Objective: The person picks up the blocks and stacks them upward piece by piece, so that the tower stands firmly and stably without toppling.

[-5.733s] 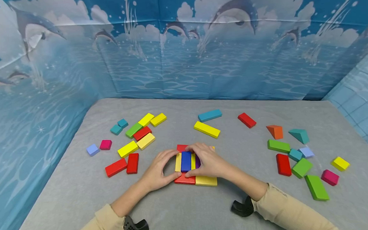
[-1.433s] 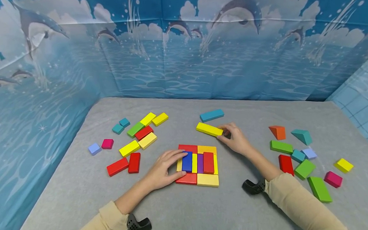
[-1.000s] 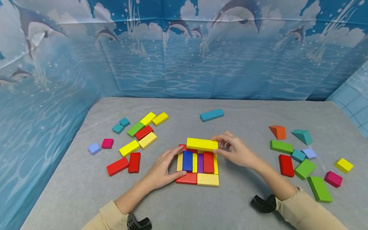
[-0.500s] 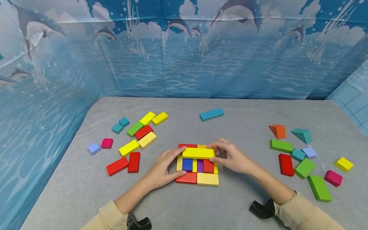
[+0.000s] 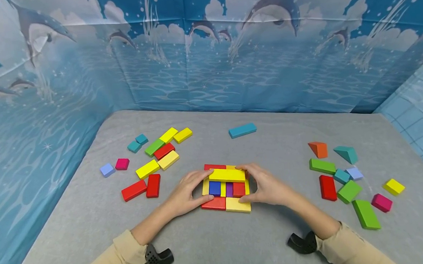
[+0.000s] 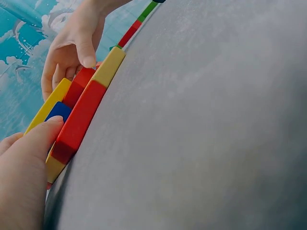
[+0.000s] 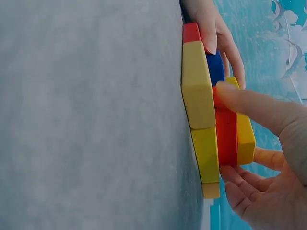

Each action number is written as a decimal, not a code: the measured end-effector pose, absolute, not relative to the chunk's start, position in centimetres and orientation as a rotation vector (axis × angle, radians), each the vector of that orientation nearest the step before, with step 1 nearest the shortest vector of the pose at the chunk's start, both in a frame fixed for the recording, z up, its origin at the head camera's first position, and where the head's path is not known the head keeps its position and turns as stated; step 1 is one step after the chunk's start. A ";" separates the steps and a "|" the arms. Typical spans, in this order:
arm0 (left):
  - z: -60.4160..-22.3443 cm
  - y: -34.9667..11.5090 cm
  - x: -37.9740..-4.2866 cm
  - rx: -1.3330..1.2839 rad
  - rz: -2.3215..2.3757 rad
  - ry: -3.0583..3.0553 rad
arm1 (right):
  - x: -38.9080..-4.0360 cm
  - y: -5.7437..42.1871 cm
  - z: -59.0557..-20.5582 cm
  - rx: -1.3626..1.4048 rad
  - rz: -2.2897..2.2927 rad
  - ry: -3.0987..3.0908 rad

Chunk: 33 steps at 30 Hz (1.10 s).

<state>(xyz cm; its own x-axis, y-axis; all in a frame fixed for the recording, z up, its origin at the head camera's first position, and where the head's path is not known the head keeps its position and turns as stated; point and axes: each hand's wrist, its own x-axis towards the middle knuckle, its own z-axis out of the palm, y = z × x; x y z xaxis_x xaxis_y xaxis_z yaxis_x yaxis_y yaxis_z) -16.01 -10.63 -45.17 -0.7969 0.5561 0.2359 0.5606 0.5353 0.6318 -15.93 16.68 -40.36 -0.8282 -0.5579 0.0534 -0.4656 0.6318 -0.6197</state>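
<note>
Flat toy blocks form a rectangle: a red block and a cream block along the near side, other blocks behind. Standing blue, purple and red blocks fill its middle. Across their far ends lies a long yellow block. My left hand holds the structure's left side, thumb by the blue block in the left wrist view, fingers at the yellow block's left end. My right hand spreads around the right side, fingers at the yellow block's right end, thumb extended over the near side.
Loose blocks lie on the grey cloth. Left are several, including a red block and a yellow block. A teal block lies behind the structure. To the right are green, red and triangular orange blocks.
My right hand picked up the long yellow block behind the structure and laid it across the inner blocks. Its thumb and fingers have since spread apart. The left hand stays at the left side.
</note>
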 end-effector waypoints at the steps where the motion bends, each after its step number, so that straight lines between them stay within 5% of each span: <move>1: -45.2 -10.6 -16.0 -0.999 -1.135 -2.745 | -15.9 16.6 -40.3 -0.846 -0.954 2.714; 21: -45.3 -10.7 -16.0 -1.016 -1.135 -2.727 | -15.9 16.3 -40.0 -0.847 -0.920 2.706; 33: -45.4 -10.8 -16.1 -1.016 -1.131 -2.716 | -27.0 20.8 -39.5 -0.830 -1.185 2.809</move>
